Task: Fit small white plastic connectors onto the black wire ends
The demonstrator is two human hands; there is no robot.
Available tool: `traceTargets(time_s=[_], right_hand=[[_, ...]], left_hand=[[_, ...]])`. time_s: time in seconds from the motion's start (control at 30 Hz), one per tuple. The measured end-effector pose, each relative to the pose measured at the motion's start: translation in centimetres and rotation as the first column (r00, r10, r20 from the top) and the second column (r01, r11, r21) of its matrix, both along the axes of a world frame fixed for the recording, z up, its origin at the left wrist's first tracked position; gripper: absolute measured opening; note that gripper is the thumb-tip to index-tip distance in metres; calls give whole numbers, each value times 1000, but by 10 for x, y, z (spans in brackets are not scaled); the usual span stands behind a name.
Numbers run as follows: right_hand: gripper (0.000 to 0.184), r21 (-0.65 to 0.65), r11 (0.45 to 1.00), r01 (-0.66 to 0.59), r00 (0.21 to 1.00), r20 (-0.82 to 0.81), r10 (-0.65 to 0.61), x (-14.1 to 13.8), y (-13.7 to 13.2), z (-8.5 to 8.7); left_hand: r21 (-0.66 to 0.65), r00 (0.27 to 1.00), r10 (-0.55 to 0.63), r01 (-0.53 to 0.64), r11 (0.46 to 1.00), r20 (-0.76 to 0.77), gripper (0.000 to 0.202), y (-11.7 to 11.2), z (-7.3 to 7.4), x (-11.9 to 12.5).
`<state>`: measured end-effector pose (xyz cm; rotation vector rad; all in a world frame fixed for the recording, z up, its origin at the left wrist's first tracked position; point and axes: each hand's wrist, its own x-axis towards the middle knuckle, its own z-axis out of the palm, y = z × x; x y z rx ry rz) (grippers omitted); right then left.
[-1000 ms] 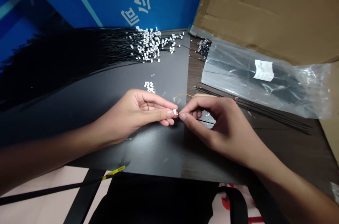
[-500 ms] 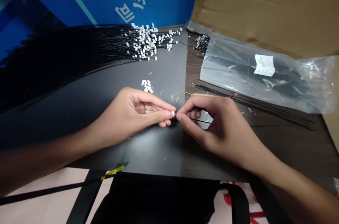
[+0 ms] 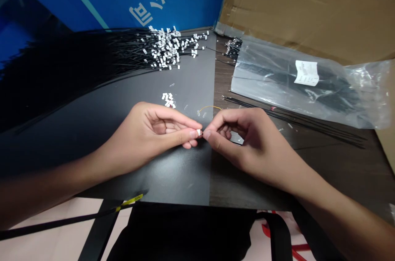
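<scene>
My left hand pinches a small white plastic connector between thumb and forefinger, its end poking out past the fingertips. Opposite it, the thumb and forefinger of my right hand are pressed together on the tip of a thin black wire, most of which the hand hides. A short metallic tip shows between the connector and my right fingertips; whether it sits inside the connector I cannot tell. Just beyond my left hand lies a little pile of white connectors.
A large bundle of black wires with white connectors lies at the back left. Loose black wires and a labelled clear plastic bag are on the right, before a cardboard box. A yellow wire and clear bits lie mid-table.
The view has shifted slightly, so everything sits a little further left. Both hands keep their pinch, and less of the black wire shows behind my right fingers.
</scene>
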<state>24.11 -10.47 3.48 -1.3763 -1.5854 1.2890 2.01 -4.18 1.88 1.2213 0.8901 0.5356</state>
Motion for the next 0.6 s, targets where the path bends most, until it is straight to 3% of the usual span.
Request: traceTargets(time_s=[0.23,0.6], right_hand=[[17,-14,1000,18,1000,-13,-19,0,0,1],[17,83,996,16,994,107,-25,-3,-2,4]], left_hand=[[-28,1000,-11,12,1000,13,16,1,-4,-2],[-45,1000,-17,18,999,22,11,0,-4,-4]])
